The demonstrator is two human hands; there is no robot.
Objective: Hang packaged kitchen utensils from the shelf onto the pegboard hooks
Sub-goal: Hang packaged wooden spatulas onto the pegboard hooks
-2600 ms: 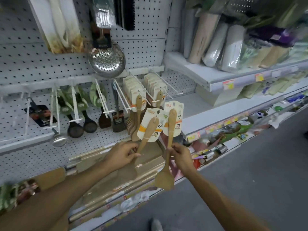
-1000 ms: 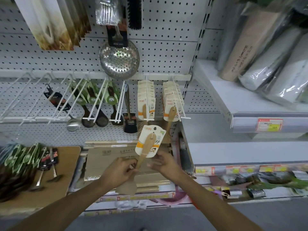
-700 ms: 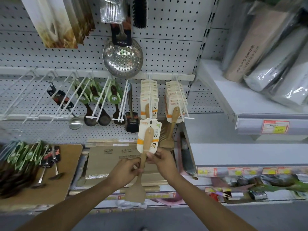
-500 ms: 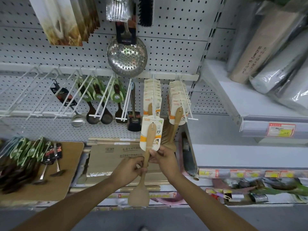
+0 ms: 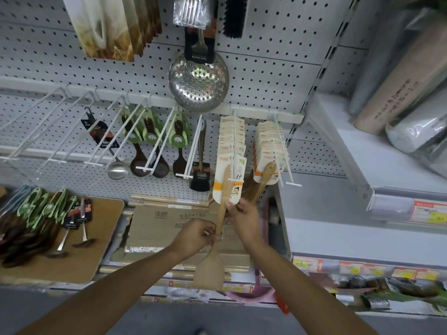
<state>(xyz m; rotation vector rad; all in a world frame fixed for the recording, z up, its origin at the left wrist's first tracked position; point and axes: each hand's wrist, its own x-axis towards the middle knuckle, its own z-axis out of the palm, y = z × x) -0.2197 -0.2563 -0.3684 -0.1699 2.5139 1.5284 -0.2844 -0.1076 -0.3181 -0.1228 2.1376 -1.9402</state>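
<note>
A wooden spatula point(image 5: 210, 269) with a white and orange card point(image 5: 231, 182) at its top hangs upright in both my hands. My left hand point(image 5: 194, 238) pinches the handle low down. My right hand point(image 5: 243, 220) grips the handle just under the card. The card's top sits at the front tip of a white pegboard hook point(image 5: 234, 146) that carries several carded spatulas of the same kind. A second hook point(image 5: 281, 151) to the right holds another stack of carded spatulas.
To the left, hooks hold green-carded dark spoons point(image 5: 147, 141), a steel ladle point(image 5: 117, 169) and a black turner point(image 5: 200, 175); a steel skimmer point(image 5: 198, 83) hangs above. On the shelf lie a wooden board point(image 5: 96, 238) with several loose packaged utensils point(image 5: 41, 213) and cardboard boxes point(image 5: 169, 228).
Both hands have raised the spatula from shelf height up to the hook, so its card now meets the hook's tip. Earlier my right hand held a second spatula, which now hangs on the right hook.
</note>
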